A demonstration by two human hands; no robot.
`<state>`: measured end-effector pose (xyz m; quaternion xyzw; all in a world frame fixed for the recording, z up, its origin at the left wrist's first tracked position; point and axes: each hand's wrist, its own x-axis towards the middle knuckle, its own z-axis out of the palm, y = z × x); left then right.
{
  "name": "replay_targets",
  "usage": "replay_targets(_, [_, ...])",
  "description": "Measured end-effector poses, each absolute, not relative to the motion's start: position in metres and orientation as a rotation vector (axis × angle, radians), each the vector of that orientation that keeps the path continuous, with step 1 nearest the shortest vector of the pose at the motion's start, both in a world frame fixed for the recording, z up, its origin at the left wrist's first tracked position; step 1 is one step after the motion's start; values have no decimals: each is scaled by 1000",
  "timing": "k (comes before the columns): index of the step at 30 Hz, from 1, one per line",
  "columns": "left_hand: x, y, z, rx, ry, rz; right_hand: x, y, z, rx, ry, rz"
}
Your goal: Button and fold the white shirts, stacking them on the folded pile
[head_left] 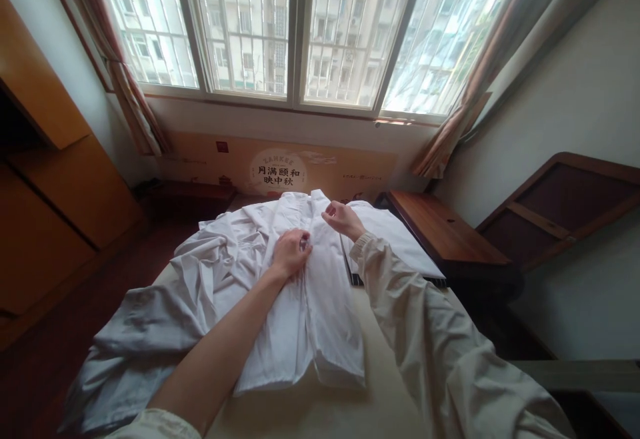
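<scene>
A white shirt [333,319] lies spread over a pale padded surface, its left part rumpled and hanging over the edge. My left hand [291,252] rests on the middle of the shirt, fingers curled in on its cloth beside a long lengthwise seam. Further up and to the right is my right hand [344,219], just over the shirt's right edge near the top. Its thumb and fingers are drawn together, and whatever may be between them is too small to make out. A flat white cloth [385,229] lies to the right on a dark, thin-edged board.
The pale tabletop [375,359] shows in front. Behind it a printed banner [320,159] runs under the barred window [250,32]. A brown wooden table [445,229] and a leaning wooden panel [565,212] stand at right. An orange cabinet [55,212] is at left.
</scene>
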<state>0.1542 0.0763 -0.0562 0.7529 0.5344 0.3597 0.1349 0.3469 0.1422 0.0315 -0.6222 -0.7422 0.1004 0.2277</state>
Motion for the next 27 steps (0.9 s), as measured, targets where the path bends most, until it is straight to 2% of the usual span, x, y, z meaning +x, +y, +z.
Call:
replay_targets(10, [155, 78, -60, 1982, 1470, 992, 302, 205, -10, -2104, -2013, 187])
replay_targets(20, [157, 80, -61, 1890, 1524, 1049, 295, 218, -14, -1730, -1964, 71])
replay_targets(27, [160, 71, -53, 2072, 1794, 861, 297, 211, -48, -1542, -2221, 152])
